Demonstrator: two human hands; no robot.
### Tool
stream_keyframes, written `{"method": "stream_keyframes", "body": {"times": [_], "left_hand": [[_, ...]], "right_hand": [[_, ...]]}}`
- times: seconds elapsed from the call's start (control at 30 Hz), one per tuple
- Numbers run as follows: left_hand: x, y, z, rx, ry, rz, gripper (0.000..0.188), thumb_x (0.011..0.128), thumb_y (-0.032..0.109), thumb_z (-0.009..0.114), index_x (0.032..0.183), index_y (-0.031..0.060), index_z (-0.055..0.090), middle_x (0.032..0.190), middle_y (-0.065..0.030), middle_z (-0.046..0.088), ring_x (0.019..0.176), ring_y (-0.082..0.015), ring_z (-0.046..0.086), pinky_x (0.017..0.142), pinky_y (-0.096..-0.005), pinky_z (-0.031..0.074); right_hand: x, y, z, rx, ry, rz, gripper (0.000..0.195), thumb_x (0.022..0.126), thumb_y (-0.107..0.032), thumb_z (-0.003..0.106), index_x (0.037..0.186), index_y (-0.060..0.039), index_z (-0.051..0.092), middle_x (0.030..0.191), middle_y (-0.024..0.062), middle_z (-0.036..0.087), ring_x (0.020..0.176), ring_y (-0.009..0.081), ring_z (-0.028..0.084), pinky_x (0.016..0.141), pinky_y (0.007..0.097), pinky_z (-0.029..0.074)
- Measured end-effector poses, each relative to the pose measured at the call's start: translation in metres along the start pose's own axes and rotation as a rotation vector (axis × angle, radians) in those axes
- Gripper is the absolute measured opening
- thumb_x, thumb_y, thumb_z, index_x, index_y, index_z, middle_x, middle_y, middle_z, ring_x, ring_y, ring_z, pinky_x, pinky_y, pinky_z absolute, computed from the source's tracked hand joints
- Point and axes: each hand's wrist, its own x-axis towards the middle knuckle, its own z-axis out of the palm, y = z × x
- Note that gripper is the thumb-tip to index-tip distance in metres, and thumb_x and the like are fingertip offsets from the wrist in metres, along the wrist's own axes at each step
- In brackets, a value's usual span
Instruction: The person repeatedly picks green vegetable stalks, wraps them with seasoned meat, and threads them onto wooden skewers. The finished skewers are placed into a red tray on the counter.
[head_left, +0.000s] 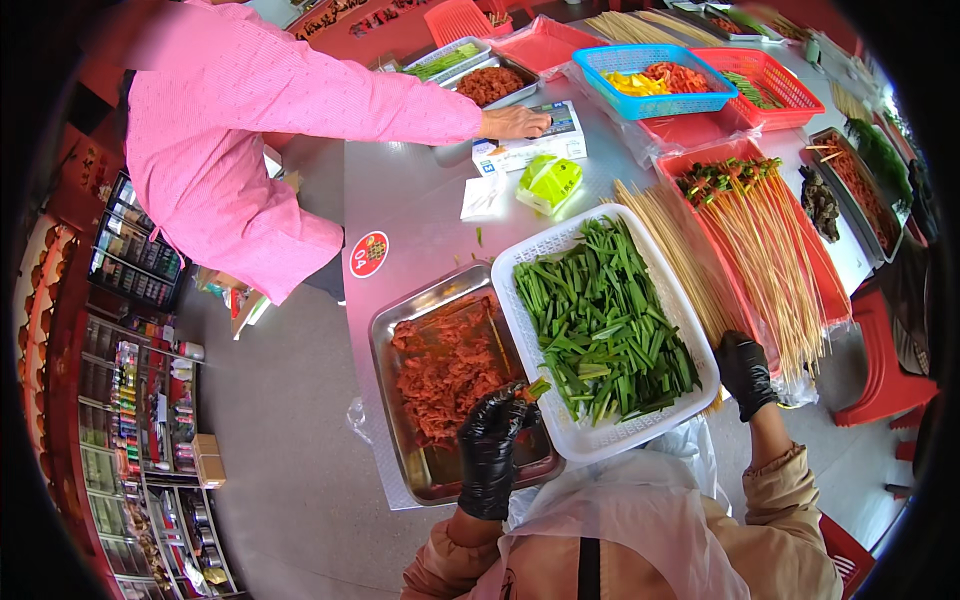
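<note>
My left hand, in a black glove, pinches a small piece of green leaf above the metal tray of red marinated meat. A bit of red shows at its fingertips. Beside that tray, partly over its rim, rests a white plastic basket of cut green leaves. My right hand, also gloved in black, is at the near ends of a pile of bare bamboo skewers. Its fingertips are hidden, so whether it grips a skewer is unclear.
A red tray to the right holds several loaded skewers. Farther back stand a blue basket, a red basket and a tissue pack. Across the table, a person in pink reaches to a box.
</note>
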Motion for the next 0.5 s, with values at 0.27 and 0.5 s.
{"method": "stream_keyframes", "body": {"times": [0.27,0.5], "left_hand": [[0.003,0.002,0.004,-0.018,-0.021,0.008,0.023,0.079,-0.002,0.056,0.102,-0.0014,0.056,0.086,-0.0060,0.061,0.074,-0.0126,0.059,0.068,-0.0245,0.048],[0.003,0.008,-0.001,0.072,-0.083,0.028,0.024,0.082,0.003,0.055,0.105,-0.0032,0.054,0.084,-0.0085,0.062,0.074,-0.0141,0.060,0.069,-0.0257,0.048]], "right_hand": [[0.005,0.002,0.007,0.147,0.043,0.056,0.014,0.071,-0.017,0.055,0.070,-0.0057,0.048,0.060,0.0161,0.052,0.058,0.0342,0.053,0.051,0.0436,0.041],[0.000,-0.002,-0.001,0.172,0.075,0.118,0.007,0.069,-0.010,0.051,0.067,-0.0042,0.048,0.059,0.0189,0.052,0.055,0.0365,0.053,0.048,0.0451,0.040]]}}
